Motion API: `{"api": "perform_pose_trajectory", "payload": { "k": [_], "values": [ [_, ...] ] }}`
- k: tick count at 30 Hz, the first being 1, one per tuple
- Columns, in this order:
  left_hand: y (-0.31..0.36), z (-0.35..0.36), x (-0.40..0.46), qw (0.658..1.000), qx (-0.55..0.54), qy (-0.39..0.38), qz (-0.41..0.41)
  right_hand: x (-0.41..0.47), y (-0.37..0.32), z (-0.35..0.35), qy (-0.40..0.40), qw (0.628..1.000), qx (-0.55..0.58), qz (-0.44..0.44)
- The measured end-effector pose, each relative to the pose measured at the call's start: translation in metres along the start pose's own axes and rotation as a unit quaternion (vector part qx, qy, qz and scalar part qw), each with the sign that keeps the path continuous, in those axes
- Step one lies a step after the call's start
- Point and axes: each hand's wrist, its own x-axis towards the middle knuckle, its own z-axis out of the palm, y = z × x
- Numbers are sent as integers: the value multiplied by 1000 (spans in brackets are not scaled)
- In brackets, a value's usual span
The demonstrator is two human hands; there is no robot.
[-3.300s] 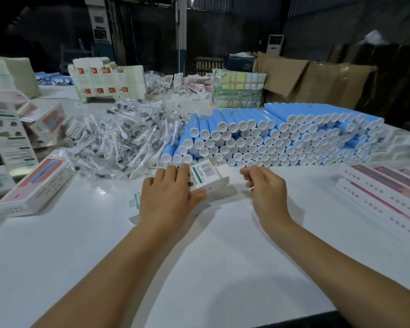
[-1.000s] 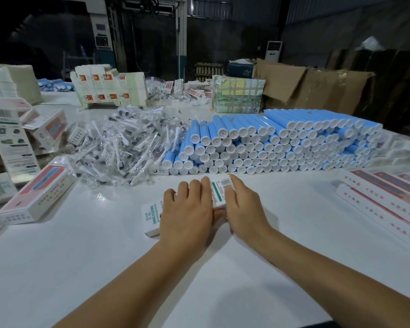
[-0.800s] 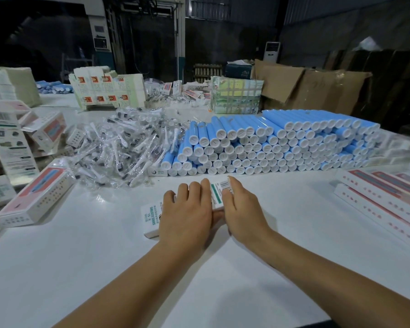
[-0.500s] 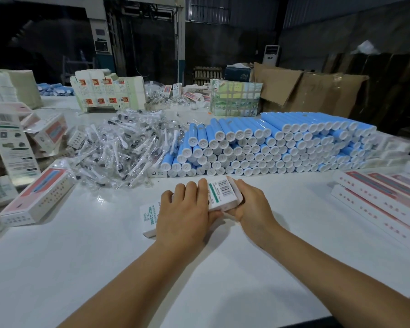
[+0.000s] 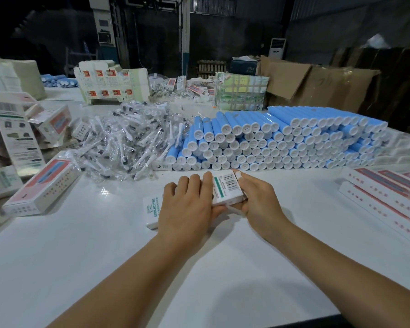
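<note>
A long white carton (image 5: 227, 188) with a barcode and green stripe lies across the middle of the white table (image 5: 104, 268). My left hand (image 5: 187, 207) lies over its middle, fingers on top and thumb under the near edge. My right hand (image 5: 258, 200) grips the carton's right end, which is raised off the table; its index finger runs along the end face. The carton's left end with green print sticks out from under my left hand. Behind it lies a stack of blue tubes (image 5: 282, 140) with white caps.
A heap of bagged brush heads (image 5: 128, 143) lies at the left middle. Pink-and-white boxes sit at the left (image 5: 40, 188) and right (image 5: 384, 197). Printed flat cartons (image 5: 111, 84), a strapped bundle (image 5: 242, 93) and brown cardboard (image 5: 317, 86) stand at the back.
The carton came nearer to me, both hands closed in on it, and its right end has tilted up off the table in my right hand's grip.
</note>
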Motion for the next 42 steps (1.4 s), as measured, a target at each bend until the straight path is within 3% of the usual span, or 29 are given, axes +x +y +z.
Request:
{"api": "perform_pose_trajectory", "payload": {
  "k": [16,22,27,34,42],
  "values": [
    [1,5,-3,997,39,32,54,0,-4,3,20,994,79,69],
    [4,5,-2,998,38,32,49,-7,6,12,69,997,-21,-3],
    [6,1,-2,998,37,33,45,-15,11,13,61,956,-271,-92],
    [5,-2,0,999,30,-5,7,-9,7,13,52,986,-146,-59],
    [-3,0,2,997,11,-55,-44,-13,15,15,86,960,-241,-116]
  ]
}}
